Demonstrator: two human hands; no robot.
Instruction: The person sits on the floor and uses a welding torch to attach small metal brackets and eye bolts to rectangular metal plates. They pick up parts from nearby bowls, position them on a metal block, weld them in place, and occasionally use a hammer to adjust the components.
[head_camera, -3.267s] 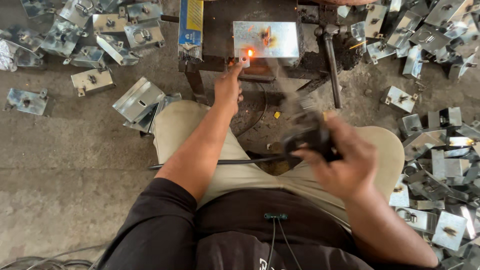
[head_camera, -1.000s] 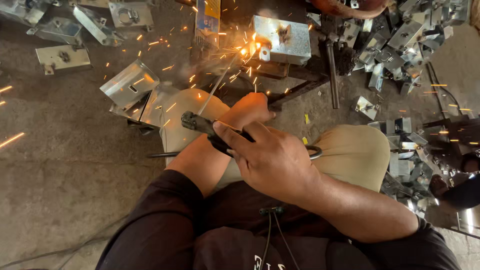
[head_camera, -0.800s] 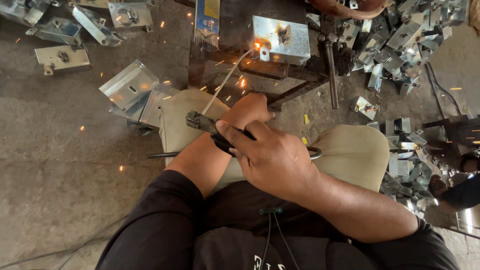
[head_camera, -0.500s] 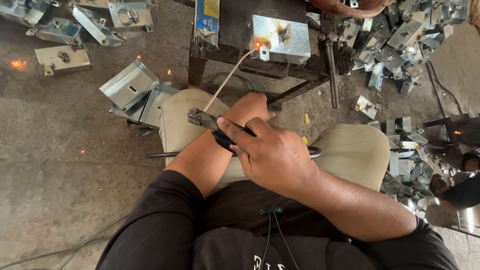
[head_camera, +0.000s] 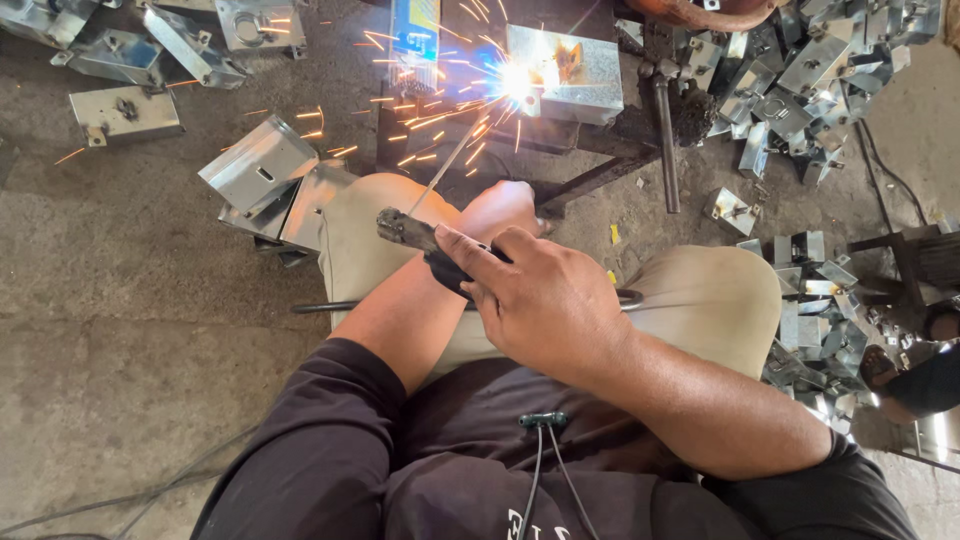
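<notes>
My right hand (head_camera: 545, 305) grips a dark welding electrode holder (head_camera: 415, 232) over my lap. A thin rod (head_camera: 455, 155) runs from it up to the corner of a galvanised metal box (head_camera: 590, 70) on a dark steel stand. A bright white arc (head_camera: 515, 80) burns at the rod's tip, throwing orange sparks to the left. My left hand (head_camera: 508, 208) lies just beyond the right hand, beside the holder; its fingers are hidden. Both knees in beige trousers flank the stand.
Several folded metal boxes (head_camera: 262, 165) lie on the concrete floor at the left and top left. A large heap of them (head_camera: 800, 70) fills the right side. A steel bar (head_camera: 665, 140) leans by the stand. Another person's foot (head_camera: 885, 365) shows at the right edge.
The arc has lit: half a second ago the rod tip only glowed faintly at the box, now it flashes with sparks. Earlier, my left hand touched the box and has since drawn back.
</notes>
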